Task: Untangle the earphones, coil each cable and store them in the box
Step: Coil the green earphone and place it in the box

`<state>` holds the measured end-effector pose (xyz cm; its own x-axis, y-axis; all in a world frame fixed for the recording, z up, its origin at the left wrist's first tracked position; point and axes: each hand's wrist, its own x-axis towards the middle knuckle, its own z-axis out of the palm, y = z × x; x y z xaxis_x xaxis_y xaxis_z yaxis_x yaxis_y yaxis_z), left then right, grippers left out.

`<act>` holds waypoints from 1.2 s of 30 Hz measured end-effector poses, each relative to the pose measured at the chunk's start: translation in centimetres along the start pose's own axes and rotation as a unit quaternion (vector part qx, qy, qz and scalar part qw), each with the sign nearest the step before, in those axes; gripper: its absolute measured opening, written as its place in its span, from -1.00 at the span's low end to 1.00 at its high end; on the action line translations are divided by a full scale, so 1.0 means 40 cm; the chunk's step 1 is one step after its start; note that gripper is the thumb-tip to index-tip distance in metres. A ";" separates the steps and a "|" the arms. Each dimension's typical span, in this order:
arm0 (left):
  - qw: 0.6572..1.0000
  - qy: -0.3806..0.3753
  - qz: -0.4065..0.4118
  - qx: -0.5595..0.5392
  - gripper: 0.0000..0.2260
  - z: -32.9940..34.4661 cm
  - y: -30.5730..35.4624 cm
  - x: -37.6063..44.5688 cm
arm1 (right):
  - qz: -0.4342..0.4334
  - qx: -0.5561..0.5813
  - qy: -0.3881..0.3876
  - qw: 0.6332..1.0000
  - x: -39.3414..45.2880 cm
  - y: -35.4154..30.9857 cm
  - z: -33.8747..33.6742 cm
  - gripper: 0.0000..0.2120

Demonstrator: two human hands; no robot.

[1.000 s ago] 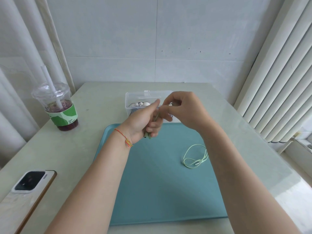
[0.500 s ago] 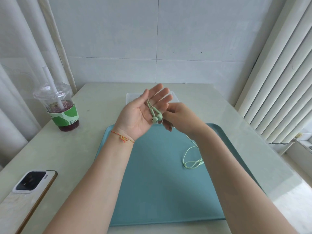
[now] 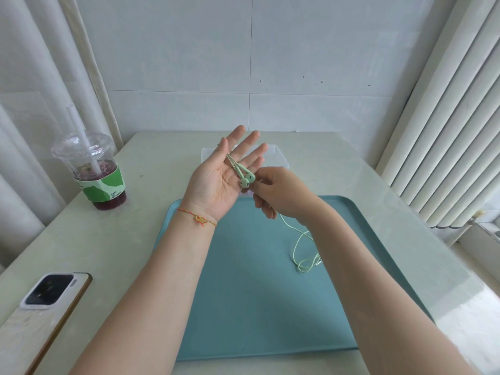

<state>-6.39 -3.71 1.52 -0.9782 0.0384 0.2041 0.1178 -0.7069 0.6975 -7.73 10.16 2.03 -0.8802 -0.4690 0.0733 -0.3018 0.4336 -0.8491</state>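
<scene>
Nearest on the table [image 3: 130, 239] lies one phone [image 3: 51, 293], face down at the left edge, and beside it one teal tray [image 3: 257, 307] fills the middle. On the tray, partly behind the right forearm, the loose end of the green cable [image 3: 300, 247] lies in a few slack loops with its plug just showing. The cable looks thin, soft and very light, so it will likely spring out of a coil unless pinched; I judge the best hold is near the buds while the slack is wound round the fingers. Above the tray's far edge the right hand [image 3: 281, 193] has its grip curled, fingers pinching the cable just below the buds. The left hand [image 3: 224, 174] is held palm up, its grip fully spread with straight fingers, and two green earbuds [image 3: 246, 180] rest against them, their thin stems running up between the fingers. One green set is in view. Farther left stands one lidded cup [image 3: 92, 166] with a straw. Behind the hands sits one clear box [image 3: 278, 155], mostly hidden; whether it holds another set cannot be told.
</scene>
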 end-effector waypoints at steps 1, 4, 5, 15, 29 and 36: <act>1.000 0.000 0.001 0.004 -0.68 0.001 -0.001 0.000 | -0.001 -0.001 -0.002 1.000 0.000 0.001 0.000 -0.74; 1.000 0.011 0.013 0.024 -0.69 -0.009 0.000 0.004 | -0.003 -0.012 -0.033 0.999 0.003 0.008 0.004 -0.80; 0.999 0.020 0.021 0.042 -0.68 -0.017 0.000 0.007 | -0.003 -0.015 -0.049 0.999 0.004 0.010 0.005 -0.81; 0.971 0.106 0.080 0.197 -0.75 -0.059 -0.020 0.021 | 0.018 -0.096 -0.077 0.992 0.002 -0.002 0.004 -0.81; 0.980 0.101 0.051 0.167 -0.74 -0.070 -0.015 0.021 | 0.032 -0.064 -0.008 0.997 0.010 -0.009 -0.001 -0.72; 0.989 0.088 -0.014 0.119 -0.76 -0.058 0.001 0.013 | 0.070 -0.159 -0.087 0.981 0.004 -0.004 -0.023 -0.75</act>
<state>-7.29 -5.35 0.08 -0.9938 -0.0819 0.0749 0.1068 -0.5204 0.8472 -8.15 10.74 2.65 -0.8534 -0.5003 -0.1466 -0.3056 0.7078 -0.6369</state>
